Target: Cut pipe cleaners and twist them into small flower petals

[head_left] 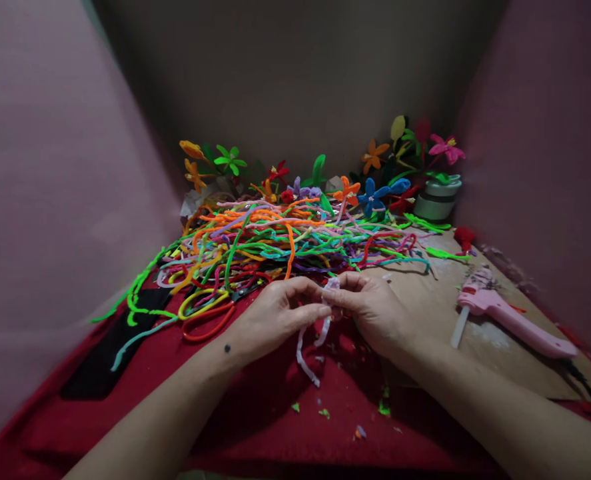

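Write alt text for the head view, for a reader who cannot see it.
The left hand and right hand pinch a pale fuzzy strand above red cloth; beyond lie tangled colourful stems, and a pink glue gun lies right.

The pipe cleaner (302,355) is pale lilac and fuzzy, bunched at its top between the fingertips of the left hand (278,308) and right hand (380,310). Two bent ends, one longer, hang below over the red surface (265,427).
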Demonstrator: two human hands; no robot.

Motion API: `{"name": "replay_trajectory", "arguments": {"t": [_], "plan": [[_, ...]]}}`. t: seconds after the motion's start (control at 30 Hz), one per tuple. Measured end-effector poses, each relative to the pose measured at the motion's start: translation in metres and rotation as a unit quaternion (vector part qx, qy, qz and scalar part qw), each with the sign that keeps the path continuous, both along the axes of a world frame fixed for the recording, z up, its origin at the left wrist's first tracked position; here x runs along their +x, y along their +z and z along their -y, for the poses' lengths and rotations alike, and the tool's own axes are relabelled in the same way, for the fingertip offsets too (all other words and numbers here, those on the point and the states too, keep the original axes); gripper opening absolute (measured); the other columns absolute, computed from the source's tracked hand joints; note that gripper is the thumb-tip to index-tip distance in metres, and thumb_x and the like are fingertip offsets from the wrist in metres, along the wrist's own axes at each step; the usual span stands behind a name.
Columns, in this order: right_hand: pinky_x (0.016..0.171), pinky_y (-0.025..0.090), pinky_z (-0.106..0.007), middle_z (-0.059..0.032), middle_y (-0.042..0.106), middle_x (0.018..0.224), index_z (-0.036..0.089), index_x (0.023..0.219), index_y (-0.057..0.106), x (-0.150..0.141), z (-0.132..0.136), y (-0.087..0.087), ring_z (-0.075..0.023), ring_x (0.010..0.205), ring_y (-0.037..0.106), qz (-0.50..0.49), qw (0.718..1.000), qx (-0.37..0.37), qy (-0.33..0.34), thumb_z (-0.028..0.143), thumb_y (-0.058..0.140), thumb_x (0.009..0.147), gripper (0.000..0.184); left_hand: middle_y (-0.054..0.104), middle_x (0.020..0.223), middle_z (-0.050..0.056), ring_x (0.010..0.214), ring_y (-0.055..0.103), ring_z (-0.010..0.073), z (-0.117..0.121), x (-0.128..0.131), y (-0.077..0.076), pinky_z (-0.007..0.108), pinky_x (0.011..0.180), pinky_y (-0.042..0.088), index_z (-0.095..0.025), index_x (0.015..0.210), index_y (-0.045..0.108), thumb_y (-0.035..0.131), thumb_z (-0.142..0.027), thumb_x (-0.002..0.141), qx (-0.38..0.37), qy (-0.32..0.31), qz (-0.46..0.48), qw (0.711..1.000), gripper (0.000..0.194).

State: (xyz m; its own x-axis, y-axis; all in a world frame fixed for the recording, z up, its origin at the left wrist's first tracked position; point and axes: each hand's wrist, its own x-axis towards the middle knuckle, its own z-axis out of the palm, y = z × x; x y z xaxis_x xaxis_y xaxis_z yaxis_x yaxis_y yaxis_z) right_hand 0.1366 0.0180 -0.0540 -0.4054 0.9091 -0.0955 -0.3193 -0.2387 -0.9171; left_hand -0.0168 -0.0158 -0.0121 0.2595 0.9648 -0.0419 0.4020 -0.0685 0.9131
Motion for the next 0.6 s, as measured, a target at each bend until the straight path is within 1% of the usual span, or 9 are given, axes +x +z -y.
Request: {"name": "replay_trajectory", "arguments": {"t": [0.07, 0.13, 0.23, 0.33, 0.5, 0.6], "plan": [[0.046, 0.035, -0.021, 0.0037, 0.056, 0.055, 0.015, 0.067, 0.056, -0.0001, 0.0004, 0.0, -0.0077, 0.046, 0.047, -0.006, 1.0, -0.004, -0.004, 0.028, 0.074, 0.059, 0.024, 0.059, 0.069, -0.001, 0.065, 0.052, 0.0115, 0.0001, 0.0032, -0.0016, 0.021, 0.063, 0.041, -0.014, 0.074, 0.062, 0.059, -0.024, 0.07, -0.038, 0.013, 0.024, 0.999, 0.011], [0.048, 0.037, -0.022, 0.0027, 0.057, 0.056, 0.015, 0.066, 0.056, -0.0003, 0.0006, -0.0007, -0.0081, 0.047, 0.048, -0.017, 1.0, -0.003, 0.002, 0.031, 0.073, 0.061, 0.023, 0.056, 0.063, -0.003, 0.059, 0.048, 0.0096, 0.0, 0.0053, -0.0035, 0.02, 0.059, 0.039, -0.014, 0.068, 0.06, 0.057, -0.021, 0.07, -0.055, 0.015, 0.027, 0.998, 0.008], [0.048, 0.037, -0.022, 0.002, 0.056, 0.055, 0.014, 0.064, 0.056, -0.0011, 0.0009, -0.0031, -0.0081, 0.047, 0.048, -0.035, 0.999, -0.015, 0.005, 0.034, 0.071, 0.063, 0.025, 0.053, 0.061, -0.003, 0.058, 0.045, 0.0093, -0.0009, 0.0055, -0.0036, 0.021, 0.058, 0.036, -0.013, 0.064, 0.059, 0.056, -0.019, 0.07, -0.036, -0.01, -0.003, 0.999, 0.008], [0.048, 0.037, -0.022, 0.0025, 0.056, 0.054, 0.014, 0.064, 0.056, -0.003, 0.0019, -0.0047, -0.0081, 0.047, 0.048, -0.046, 0.999, -0.017, -0.009, 0.033, 0.073, 0.061, 0.025, 0.05, 0.058, -0.003, 0.057, 0.042, 0.0093, -0.0008, 0.0051, -0.001, 0.021, 0.056, 0.034, -0.013, 0.061, 0.057, 0.057, -0.017, 0.069, -0.021, -0.021, -0.023, 0.999, 0.009], [0.048, 0.036, -0.02, 0.0042, 0.054, 0.053, 0.014, 0.061, 0.056, -0.005, 0.0031, 0.0, -0.0064, 0.048, 0.047, -0.075, 0.996, -0.02, -0.042, 0.028, 0.074, 0.06, 0.023, 0.046, 0.054, -0.004, 0.053, 0.038, 0.0076, 0.0015, 0.0072, 0.0005, 0.02, 0.052, 0.031, -0.012, 0.057, 0.055, 0.059, -0.021, 0.069, -0.055, 0.004, 0.025, 0.998, 0.015], [0.054, 0.041, -0.022, 0.0021, 0.059, 0.06, 0.014, 0.066, 0.061, -0.0046, 0.0032, 0.0021, -0.0081, 0.054, 0.052, -0.104, 0.994, -0.03, -0.011, 0.026, 0.075, 0.058, 0.021, 0.047, 0.055, -0.004, 0.053, 0.039, 0.0076, 0.0003, 0.0054, -0.0021, 0.021, 0.054, 0.033, -0.012, 0.058, 0.055, 0.06, -0.024, 0.069, -0.069, 0.024, 0.067, 0.995, 0.018]]}}
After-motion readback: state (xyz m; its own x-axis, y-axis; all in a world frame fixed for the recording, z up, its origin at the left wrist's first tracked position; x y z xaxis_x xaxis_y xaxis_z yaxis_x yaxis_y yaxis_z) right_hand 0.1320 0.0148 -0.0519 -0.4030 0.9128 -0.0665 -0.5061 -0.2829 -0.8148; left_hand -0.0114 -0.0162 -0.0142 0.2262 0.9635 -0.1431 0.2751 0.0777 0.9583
